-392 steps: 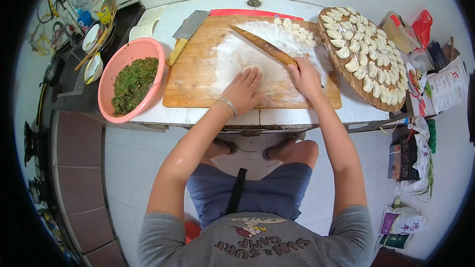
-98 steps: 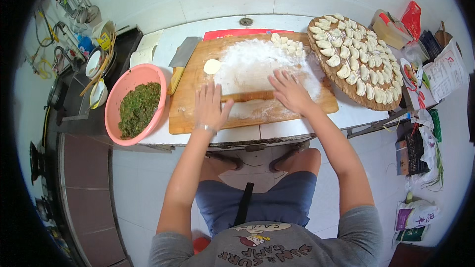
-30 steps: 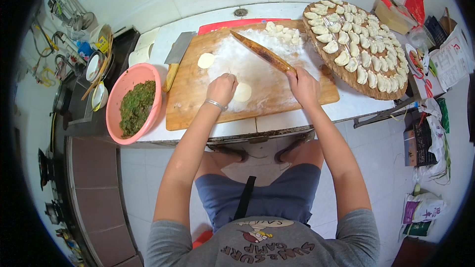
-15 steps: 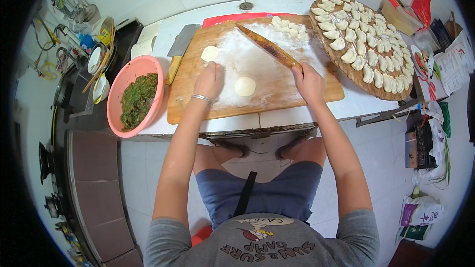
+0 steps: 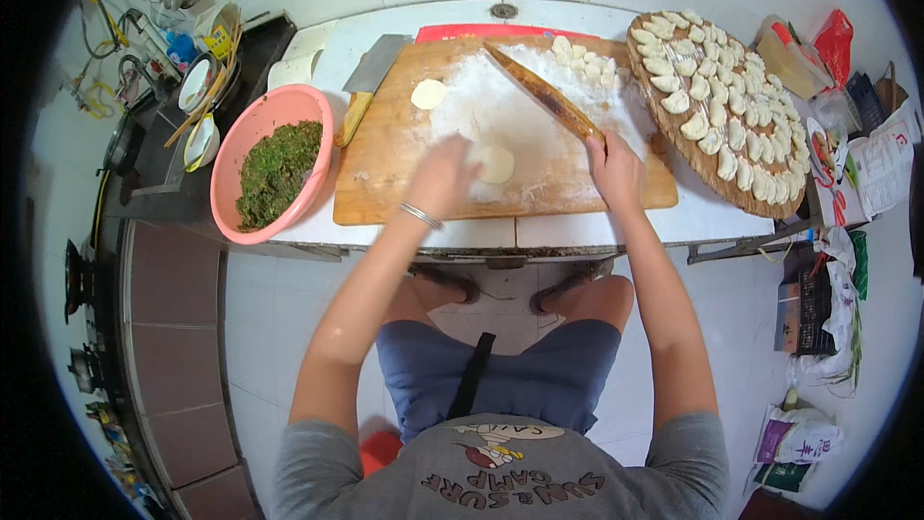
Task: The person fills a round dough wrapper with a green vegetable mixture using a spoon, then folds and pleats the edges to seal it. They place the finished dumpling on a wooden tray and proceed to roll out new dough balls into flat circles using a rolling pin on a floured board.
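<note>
My right hand (image 5: 617, 171) is wrapped round the near end of a wooden rolling pin (image 5: 541, 90), which slants away to the far left over the floured cutting board (image 5: 385, 159). My left hand (image 5: 445, 178), wearing a silver bangle, is smeared by motion just left of a flat round dough wrapper (image 5: 497, 165); whether its fingers touch the wrapper I cannot tell. Another dough wrapper (image 5: 428, 94) lies farther back on the left of the board. Several small dough pieces (image 5: 585, 64) sit in flour at the board's far right.
A pink basin (image 5: 327, 159) of green filling (image 5: 277, 176) stands left of the board. Between them and farther back lies a cleaver (image 5: 373, 65) with a wooden handle. At the right, a round wooden board (image 5: 685, 142) carries rows of dumplings (image 5: 736, 132). The counter's front edge runs before my legs.
My left hand has moved from beside the far wrapper toward the nearer one. My right hand still holds the rolling pin, and the whole view has shifted slightly.
</note>
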A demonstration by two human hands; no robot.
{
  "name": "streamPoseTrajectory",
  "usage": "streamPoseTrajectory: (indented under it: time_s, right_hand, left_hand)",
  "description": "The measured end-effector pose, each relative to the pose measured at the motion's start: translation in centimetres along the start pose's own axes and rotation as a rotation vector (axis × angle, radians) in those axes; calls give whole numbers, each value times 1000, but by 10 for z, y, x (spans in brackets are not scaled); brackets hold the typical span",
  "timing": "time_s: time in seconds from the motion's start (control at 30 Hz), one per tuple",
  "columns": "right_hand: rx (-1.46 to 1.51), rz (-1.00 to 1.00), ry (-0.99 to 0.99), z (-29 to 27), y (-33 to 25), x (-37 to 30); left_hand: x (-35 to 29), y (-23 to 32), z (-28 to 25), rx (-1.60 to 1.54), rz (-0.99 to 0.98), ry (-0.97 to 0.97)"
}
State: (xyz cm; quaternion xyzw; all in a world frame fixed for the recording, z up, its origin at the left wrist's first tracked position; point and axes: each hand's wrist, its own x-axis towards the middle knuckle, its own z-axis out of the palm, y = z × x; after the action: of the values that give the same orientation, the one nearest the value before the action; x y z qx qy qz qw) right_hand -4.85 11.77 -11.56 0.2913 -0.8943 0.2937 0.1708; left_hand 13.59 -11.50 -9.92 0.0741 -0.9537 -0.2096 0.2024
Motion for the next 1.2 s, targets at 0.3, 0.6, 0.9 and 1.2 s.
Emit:
streamPoseTrajectory:
  time_s: [0.3, 0.6, 0.9, 1.2]
  right_hand:
    - [21, -7, 19, 2, 3, -3]
    - [-23, -15, -34, -6, -6, -3]
    - [98, -69, -128, -14, 1, -1]
    - [109, -488, -354, -30, -18, -5]
  left_hand:
    - [-10, 29, 41, 151, 46, -276]
    - [-5, 36, 46, 134, 50, -278]
    - [5, 36, 27, 72, -70, -143]
    - [-43, -1, -12, 254, -79, 14]
